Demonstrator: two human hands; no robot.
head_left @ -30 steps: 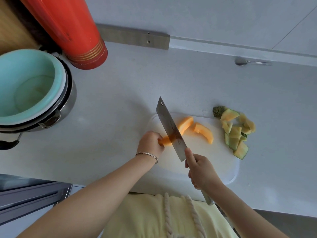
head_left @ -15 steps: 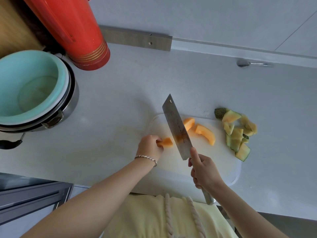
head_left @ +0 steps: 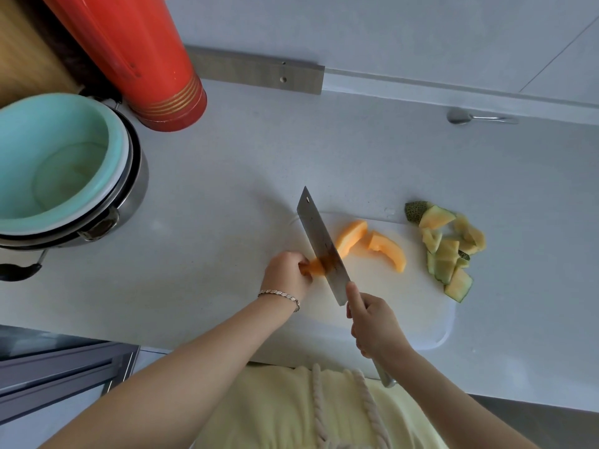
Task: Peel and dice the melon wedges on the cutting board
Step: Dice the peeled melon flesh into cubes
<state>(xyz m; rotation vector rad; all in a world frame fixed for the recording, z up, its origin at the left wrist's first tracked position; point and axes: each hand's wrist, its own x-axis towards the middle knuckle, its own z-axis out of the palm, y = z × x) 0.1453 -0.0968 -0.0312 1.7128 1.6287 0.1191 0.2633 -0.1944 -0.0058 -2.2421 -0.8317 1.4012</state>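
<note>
A white cutting board [head_left: 405, 306] lies on the counter. My left hand [head_left: 287, 273] pinches the near end of a peeled orange melon wedge [head_left: 351, 236] at the board's left edge. My right hand [head_left: 376, 322] grips the handle of a cleaver [head_left: 321, 244], forefinger along the blade's back. The blade crosses the wedge just right of my left fingers. A second peeled wedge [head_left: 389, 249] lies to the right of the first.
A pile of cut-off rinds [head_left: 449, 251] sits at the board's right edge. A teal bowl stacked in a steel pot [head_left: 61, 170] stands at the left, a red flask [head_left: 146, 59] behind it. A spoon [head_left: 479, 117] lies by the back wall.
The cleaver lifted and shifted right half a second ago, then came back down across the wedge near my left fingers. My left hand stayed on the wedge's end.
</note>
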